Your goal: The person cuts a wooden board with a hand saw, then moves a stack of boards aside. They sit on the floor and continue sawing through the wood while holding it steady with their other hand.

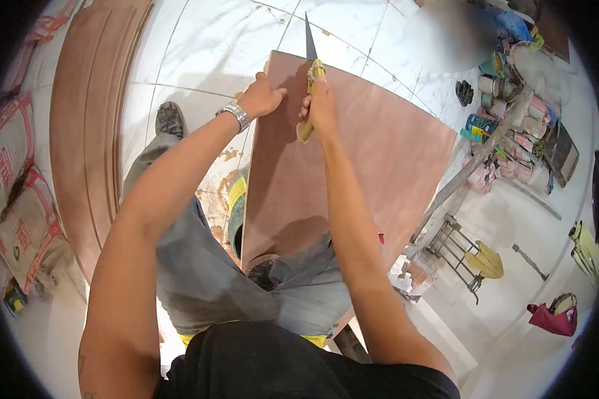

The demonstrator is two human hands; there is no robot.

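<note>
A reddish-brown wooden board lies in front of me, its near end over my leg. My right hand is closed round the yellow handle of a handsaw. The saw's narrow dark blade points away from me, past the board's far edge near the left corner. My left hand, with a metal watch on the wrist, grips the board's left edge close to that corner. Some of its fingers are hidden.
Long brown door-like panels lie at the left, beside printed sacks. Cans, bags and tools crowd the right side, with a yellow shovel head below them. A green and yellow round object stands under the board's left edge.
</note>
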